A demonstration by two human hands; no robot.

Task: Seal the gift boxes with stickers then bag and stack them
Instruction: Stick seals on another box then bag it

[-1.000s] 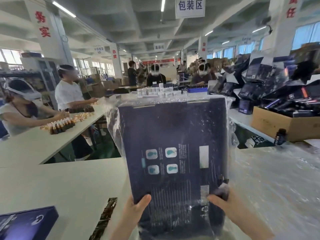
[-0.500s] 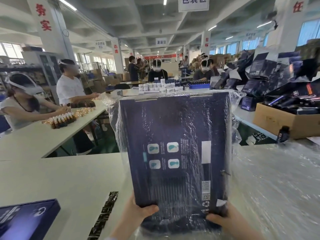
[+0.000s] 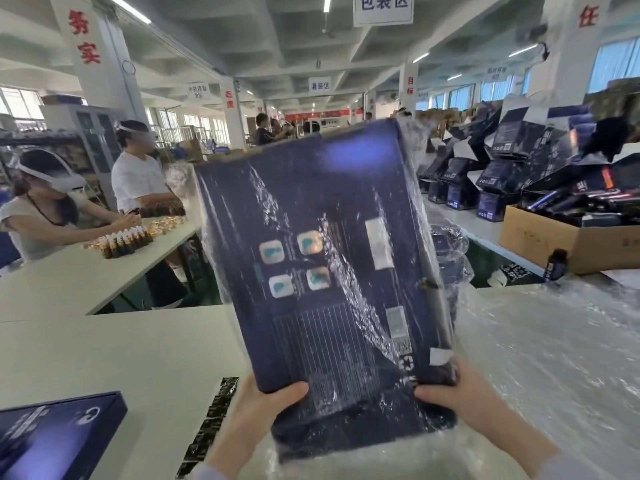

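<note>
A large dark blue gift box point(image 3: 322, 265) stands upright in front of me, inside a clear plastic bag point(image 3: 446, 271) that wrinkles around it. It is tilted to the left at its top. My left hand point(image 3: 259, 410) grips its lower left corner, thumb on the printed face. Over at the lower right corner, my right hand point(image 3: 464, 400) holds the box through the plastic. A second blue gift box point(image 3: 52, 434) lies flat on the white table point(image 3: 114, 355) at the lower left. A strip of dark stickers point(image 3: 211, 420) lies beside it.
A heap of clear plastic bags point(image 3: 540, 355) covers the table on the right. Behind it stands a cardboard carton point(image 3: 554, 240) of dark packages, with a small dark bottle point(image 3: 557, 265) in front. Open blue boxes point(image 3: 491, 181) pile at the back right. Two people point(image 3: 52, 206) sit at the left table with bottles point(image 3: 124, 240).
The bagged box has tipped so its top leans left, and it has come closer to me. Both hands stay on its lower corners.
</note>
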